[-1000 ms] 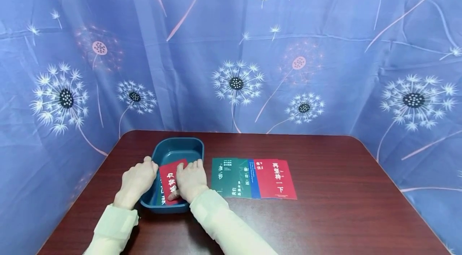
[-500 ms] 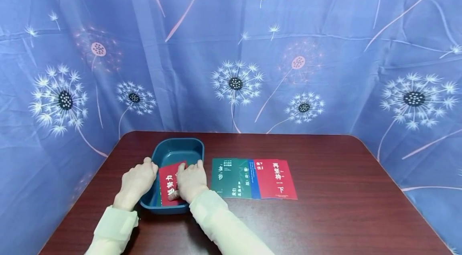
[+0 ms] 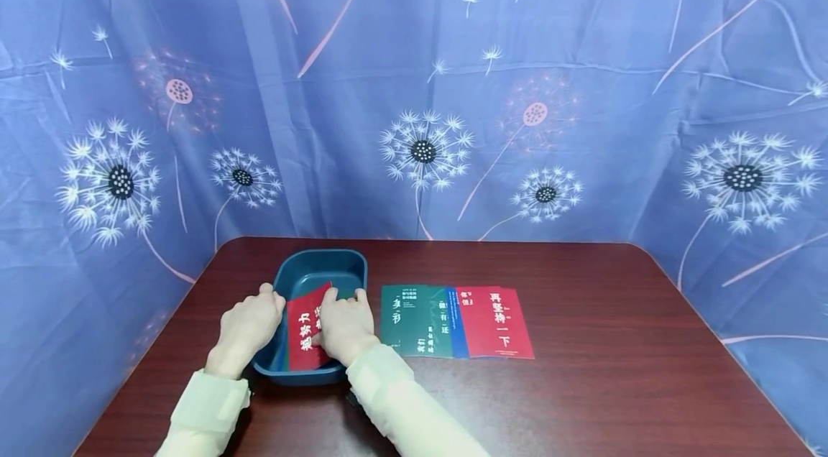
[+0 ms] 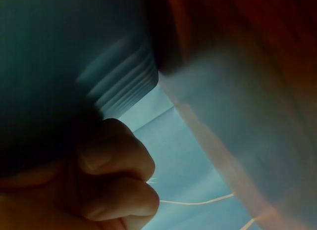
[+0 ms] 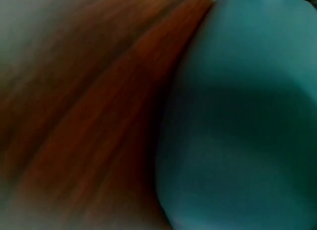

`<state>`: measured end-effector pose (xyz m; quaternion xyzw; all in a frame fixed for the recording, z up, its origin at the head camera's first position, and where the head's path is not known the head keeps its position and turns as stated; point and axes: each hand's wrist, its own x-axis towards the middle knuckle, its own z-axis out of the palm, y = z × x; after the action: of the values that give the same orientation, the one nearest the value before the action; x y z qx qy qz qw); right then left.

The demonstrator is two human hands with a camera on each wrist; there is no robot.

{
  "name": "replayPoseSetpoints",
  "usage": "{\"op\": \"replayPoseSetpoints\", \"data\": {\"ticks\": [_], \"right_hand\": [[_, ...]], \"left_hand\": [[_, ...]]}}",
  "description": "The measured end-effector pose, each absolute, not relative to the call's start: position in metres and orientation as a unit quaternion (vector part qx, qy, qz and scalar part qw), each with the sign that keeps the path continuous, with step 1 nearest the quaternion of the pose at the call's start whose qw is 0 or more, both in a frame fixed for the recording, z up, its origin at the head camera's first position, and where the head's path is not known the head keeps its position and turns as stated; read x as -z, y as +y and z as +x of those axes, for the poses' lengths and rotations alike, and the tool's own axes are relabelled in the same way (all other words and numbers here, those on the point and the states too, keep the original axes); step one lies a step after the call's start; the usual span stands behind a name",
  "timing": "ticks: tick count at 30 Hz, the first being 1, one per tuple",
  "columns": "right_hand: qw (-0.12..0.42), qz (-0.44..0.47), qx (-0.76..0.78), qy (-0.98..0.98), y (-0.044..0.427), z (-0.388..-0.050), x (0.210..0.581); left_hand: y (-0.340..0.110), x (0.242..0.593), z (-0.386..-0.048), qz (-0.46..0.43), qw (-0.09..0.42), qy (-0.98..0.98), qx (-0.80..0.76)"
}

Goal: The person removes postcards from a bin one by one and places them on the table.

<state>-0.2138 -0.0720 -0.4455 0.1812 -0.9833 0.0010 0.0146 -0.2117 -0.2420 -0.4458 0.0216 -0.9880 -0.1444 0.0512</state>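
A dark teal plastic basin point(image 3: 323, 254) stands at the left of the table, with cards inside. My left hand point(image 3: 249, 324) grips its left rim; curled fingers point(image 4: 124, 165) show against the basin wall point(image 4: 124, 76) in the left wrist view. My right hand point(image 3: 346, 324) reaches in over the right rim and pinches a red card point(image 3: 302, 342) with white characters, which lies tilted in the basin. A thin strip of another card shows along its left edge. In the right wrist view only the basin's outer wall point(image 5: 237, 141) and the tabletop appear; the fingers are hidden there.
Right of the basin lies an overlapping row of cards: green cards point(image 3: 401, 328), a narrow blue strip point(image 3: 458, 335) and a red card point(image 3: 501, 324). The dark reddish wooden table point(image 3: 614, 371) ends at a blue dandelion-print curtain point(image 3: 349, 155).
The red card in the basin has shifted left over the green card, now mostly covered. My right thumb has moved up along it. The left hand keeps its place on the rim.
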Motion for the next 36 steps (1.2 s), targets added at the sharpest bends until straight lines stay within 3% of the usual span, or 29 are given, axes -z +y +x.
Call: {"op": "replayPoseSetpoints", "data": {"ticks": [16, 24, 29, 36], "right_hand": [[0.047, 0.22, -0.072, -0.972, -0.061, -0.214, 0.444], [0.082, 0.258, -0.231, -0.934, -0.057, -0.218, 0.437], [0.074, 0.22, -0.4, -0.887, -0.05, -0.21, 0.431], [0.098, 0.175, -0.44, -0.875, -0.035, -0.202, 0.419]], "left_hand": [[-0.238, 0.446, -0.211, 0.027, 0.04, -0.987, 0.152], [-0.244, 0.44, -0.21, 0.034, 0.038, -0.986, 0.156], [-0.246, 0.442, -0.21, 0.041, 0.027, -0.987, 0.156], [-0.244, 0.445, -0.212, 0.045, 0.019, -0.985, 0.167]]}}
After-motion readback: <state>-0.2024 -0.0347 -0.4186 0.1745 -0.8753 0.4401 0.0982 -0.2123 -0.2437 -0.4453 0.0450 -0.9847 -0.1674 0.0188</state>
